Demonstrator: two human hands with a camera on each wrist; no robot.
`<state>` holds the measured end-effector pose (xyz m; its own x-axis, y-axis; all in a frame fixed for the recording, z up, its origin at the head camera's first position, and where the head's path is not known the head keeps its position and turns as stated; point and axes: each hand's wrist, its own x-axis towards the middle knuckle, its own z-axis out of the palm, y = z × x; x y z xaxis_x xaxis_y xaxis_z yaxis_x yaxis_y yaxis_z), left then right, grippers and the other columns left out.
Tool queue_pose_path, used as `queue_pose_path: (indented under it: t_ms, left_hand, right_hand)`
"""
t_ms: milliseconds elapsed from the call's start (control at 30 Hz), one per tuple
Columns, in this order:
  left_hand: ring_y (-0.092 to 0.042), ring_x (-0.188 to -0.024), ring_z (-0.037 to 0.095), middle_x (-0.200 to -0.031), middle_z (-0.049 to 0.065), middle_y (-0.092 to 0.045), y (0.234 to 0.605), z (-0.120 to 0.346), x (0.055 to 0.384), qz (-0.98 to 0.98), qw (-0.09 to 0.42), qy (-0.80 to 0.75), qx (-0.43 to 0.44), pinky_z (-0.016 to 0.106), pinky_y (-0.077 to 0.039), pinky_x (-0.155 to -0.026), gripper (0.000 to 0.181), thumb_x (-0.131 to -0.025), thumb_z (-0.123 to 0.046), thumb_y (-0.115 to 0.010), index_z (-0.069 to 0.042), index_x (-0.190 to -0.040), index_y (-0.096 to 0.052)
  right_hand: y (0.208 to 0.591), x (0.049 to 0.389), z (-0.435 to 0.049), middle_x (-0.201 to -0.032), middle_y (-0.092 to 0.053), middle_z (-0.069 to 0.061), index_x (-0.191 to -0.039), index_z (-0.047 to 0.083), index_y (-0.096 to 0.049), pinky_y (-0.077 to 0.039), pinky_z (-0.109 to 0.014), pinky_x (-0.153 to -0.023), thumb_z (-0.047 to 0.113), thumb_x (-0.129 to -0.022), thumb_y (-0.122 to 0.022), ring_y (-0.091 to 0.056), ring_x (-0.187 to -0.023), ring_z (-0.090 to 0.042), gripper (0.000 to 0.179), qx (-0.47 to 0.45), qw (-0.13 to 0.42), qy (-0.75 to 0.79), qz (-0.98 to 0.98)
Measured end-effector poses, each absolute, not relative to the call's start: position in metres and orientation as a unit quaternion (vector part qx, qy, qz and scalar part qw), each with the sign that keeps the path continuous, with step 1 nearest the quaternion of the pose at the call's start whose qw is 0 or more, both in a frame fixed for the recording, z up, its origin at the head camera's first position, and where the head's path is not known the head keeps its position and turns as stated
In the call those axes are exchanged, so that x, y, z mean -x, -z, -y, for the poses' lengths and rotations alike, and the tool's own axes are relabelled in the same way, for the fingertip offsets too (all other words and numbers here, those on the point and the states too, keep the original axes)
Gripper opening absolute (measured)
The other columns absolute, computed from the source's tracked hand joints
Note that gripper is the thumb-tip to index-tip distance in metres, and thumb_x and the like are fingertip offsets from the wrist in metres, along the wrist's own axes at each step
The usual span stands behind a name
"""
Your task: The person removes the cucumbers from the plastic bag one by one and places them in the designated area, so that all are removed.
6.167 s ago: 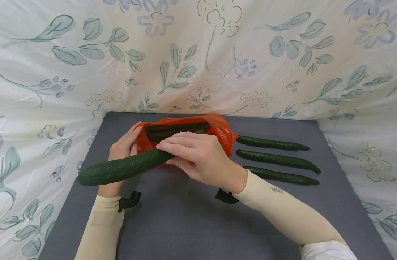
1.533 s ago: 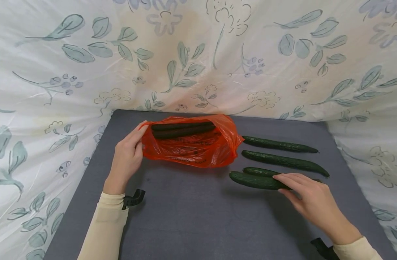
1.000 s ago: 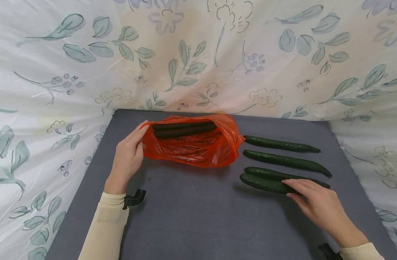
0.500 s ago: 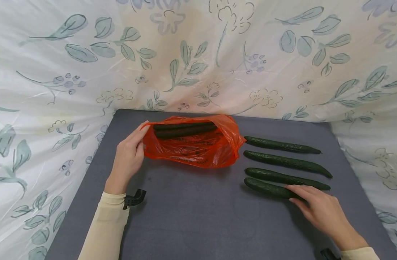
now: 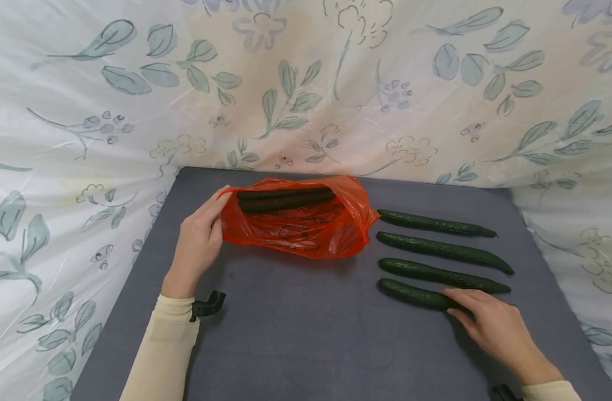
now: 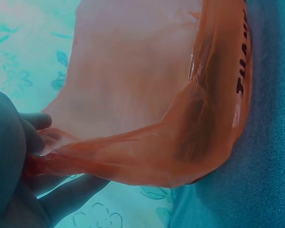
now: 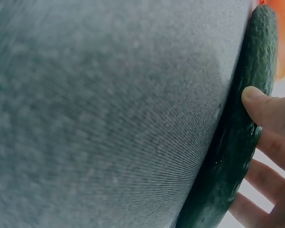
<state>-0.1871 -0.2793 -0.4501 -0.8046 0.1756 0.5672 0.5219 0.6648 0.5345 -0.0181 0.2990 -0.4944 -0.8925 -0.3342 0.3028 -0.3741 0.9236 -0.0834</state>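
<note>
At the right of the head view, my right hand [image 5: 499, 326] holds a long green cucumber [image 5: 411, 293], thumb on one side and fingers on the other. That cucumber [image 7: 230, 147] lies along the dark surface in the right wrist view; my palm hides its near end in the head view. My left hand [image 5: 198, 239] pinches the left rim of a red plastic bag [image 5: 357, 217] and keeps its mouth spread. The bag's gathered rim [image 6: 61, 159] runs between thumb and fingers in the left wrist view. Dark cucumbers [image 5: 286, 199] lie inside the bag against its back.
Beyond the held cucumber lie three more in a rough column: a near one [image 5: 441, 275], a middle one [image 5: 443, 247] and a far one [image 5: 436, 223] whose left end meets the bag. A floral curtain [image 5: 306, 111] borders the dark grey table [image 5: 296, 334] at the back and sides.
Earlier my right hand held a cucumber over the bag's mouth. It has carried it right and laid it nearest me, in front of the other three. The left hand has stayed on the rim.
</note>
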Motion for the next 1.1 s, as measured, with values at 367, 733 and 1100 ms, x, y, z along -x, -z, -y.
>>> queue_pose_path:
  t_ms: [367,733,1100]
  left_hand:
    - [-0.066,-0.119,0.03,-0.162,0.002,-0.055,0.4497,0.278,0.1896,0.879,0.241,0.359,0.201,0.043,-0.049,-0.078,0.052,-0.107,0.002,-0.046,-0.01,-0.155,-0.062]
    - [-0.067,-0.123,0.031,-0.161,0.004,-0.055,0.4499,0.2769,0.1909,0.876,0.243,0.364,0.201,0.045,-0.051,-0.078,0.054,-0.106,0.005,-0.046,-0.01,-0.155,-0.061]
    - [-0.069,-0.117,0.031,-0.161,0.003,-0.055,0.4509,0.2778,0.1906,0.875,0.245,0.365,0.203,0.044,-0.053,-0.077,0.054,-0.106,0.005,-0.046,-0.01,-0.156,-0.061]
  right_hand:
    - [0.4912,0.0199,-0.3021,-0.114,-0.078,-0.01,-0.131,0.017,-0.078,-0.035,-0.027,-0.043,0.014,-0.076,-0.097,-0.057,-0.056,-0.006,0.058,-0.175,0.116,-0.061,0.976]
    - [0.4868,0.0213,-0.3046,-0.112,-0.078,-0.009,-0.13,0.016,-0.079,-0.044,-0.031,-0.046,0.016,-0.075,-0.097,-0.069,-0.068,-0.017,0.058,-0.183,0.099,-0.053,0.977]
    - [0.4851,0.0207,-0.2986,-0.118,-0.076,-0.013,-0.133,0.015,-0.078,-0.053,-0.044,-0.053,0.018,-0.08,-0.095,-0.074,-0.086,-0.031,0.056,-0.155,0.069,-0.057,0.984]
